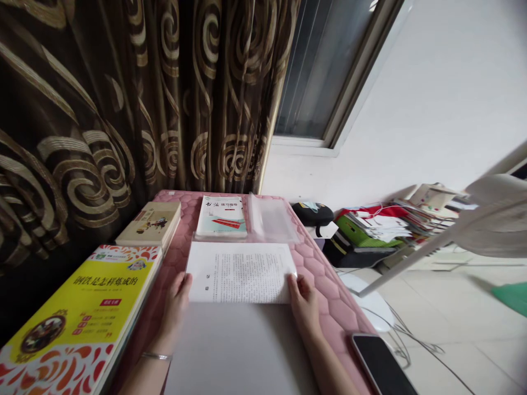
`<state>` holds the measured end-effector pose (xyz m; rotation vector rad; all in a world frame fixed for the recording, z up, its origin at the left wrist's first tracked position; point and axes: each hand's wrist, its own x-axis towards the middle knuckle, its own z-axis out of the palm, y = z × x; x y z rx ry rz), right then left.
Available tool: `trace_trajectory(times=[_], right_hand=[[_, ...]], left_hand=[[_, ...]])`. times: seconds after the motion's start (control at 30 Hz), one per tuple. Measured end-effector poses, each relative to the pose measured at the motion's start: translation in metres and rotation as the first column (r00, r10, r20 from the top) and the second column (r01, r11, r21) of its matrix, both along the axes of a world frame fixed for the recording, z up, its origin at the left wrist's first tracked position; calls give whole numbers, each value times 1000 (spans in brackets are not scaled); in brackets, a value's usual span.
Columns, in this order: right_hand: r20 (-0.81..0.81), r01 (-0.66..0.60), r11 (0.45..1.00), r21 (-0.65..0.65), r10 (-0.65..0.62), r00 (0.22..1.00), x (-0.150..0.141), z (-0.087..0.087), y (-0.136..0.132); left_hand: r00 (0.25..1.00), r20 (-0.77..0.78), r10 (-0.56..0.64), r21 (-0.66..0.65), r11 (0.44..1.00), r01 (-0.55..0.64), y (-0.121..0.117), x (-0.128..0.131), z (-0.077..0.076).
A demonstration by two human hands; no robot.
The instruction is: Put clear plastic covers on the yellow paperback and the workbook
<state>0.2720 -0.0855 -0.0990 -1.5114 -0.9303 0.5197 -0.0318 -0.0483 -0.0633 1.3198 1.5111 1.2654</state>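
An open book [247, 271] lies in front of me, its printed page turned sideways. A blank pale grey cover or sheet [241, 348] spreads from it toward me. My left hand [178, 292], with a bracelet at the wrist, is closed on the left edge of the book, thumb on top. On the opposite edge, my right hand [303, 299] grips with the thumb over the page and the fingers curled. Shiny clear film shows along the edges near both hands. Beyond the book are a calligraphy workbook [221, 216] and clear plastic book covers [274, 219].
A yellow book [93, 296] tops a stack at left, with a beige book [152, 225] behind. All rest on a pink quilted surface [325, 291]. A phone [382, 365] lies at the right edge. Beyond stand a white fan [494, 219] and piled papers [382, 225].
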Motion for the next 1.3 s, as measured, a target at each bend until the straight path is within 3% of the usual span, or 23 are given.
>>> trace_trajectory(times=[0.23,0.57,0.77,1.1,1.3], right_hand=[[-48,-66,997,47,68,997,-1,7,-2],[26,-3,999,-34,3,1000,1,-2,1],[-46,-44,998,42,46,998,-1,5,-1],[111,59,996,-64,-51,992,-1,1,1],[7,-12,1000,22,12,1000,-2,6,1]], left_hand=[[1000,-5,1,-24,1000,-1,0,1,0],[999,38,-16,-2,1000,16,5,-3,-8],[1000,-10,-16,-11,1000,16,3,-2,-7],[1000,5,5,-3,1000,-4,3,0,-7],[999,35,-10,-28,1000,11,3,1,-7]])
